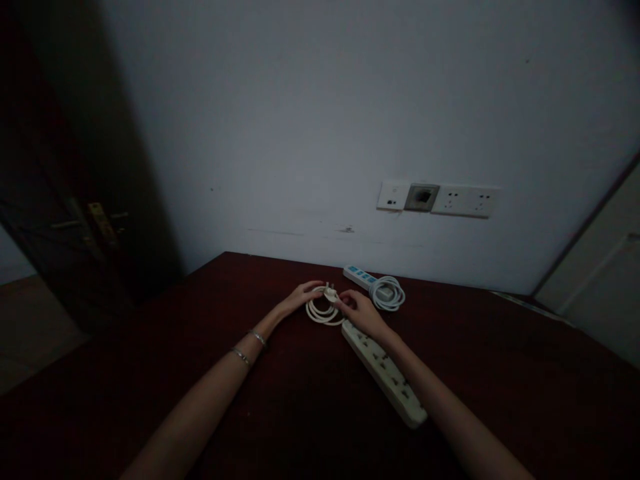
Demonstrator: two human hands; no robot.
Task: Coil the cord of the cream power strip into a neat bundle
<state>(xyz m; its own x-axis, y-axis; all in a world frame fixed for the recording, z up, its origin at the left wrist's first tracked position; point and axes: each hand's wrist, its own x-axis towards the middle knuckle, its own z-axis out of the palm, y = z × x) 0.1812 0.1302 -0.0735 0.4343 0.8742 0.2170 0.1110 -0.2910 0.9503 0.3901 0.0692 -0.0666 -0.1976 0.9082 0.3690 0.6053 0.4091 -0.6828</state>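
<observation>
Right hand (pixel 361 312): fingers pinching the white plug (pixel 331 294), which sits above the far side of a looped cord (pixel 319 321), pins pointing away to the far side. Left hand (pixel 304 295): fingers extended over the left far edge of the loops; whether they grip the cord or merely rest against it, cannot tell. The loops lie on the dark red bench (pixel 270 407), just beyond the far end of the near power strip (pixel 384 373), which runs toward near right, partly under the right forearm. A second power strip (pixel 358 274) with its own coiled cord (pixel 399 293) lies farther back, to the right. Risks, as judged: loops could spring open if the left fingers bear too lightly; a pull on the plug could tighten or tangle them; the right forearm could nudge the near strip; dim light could hide a crossed turn.
</observation>
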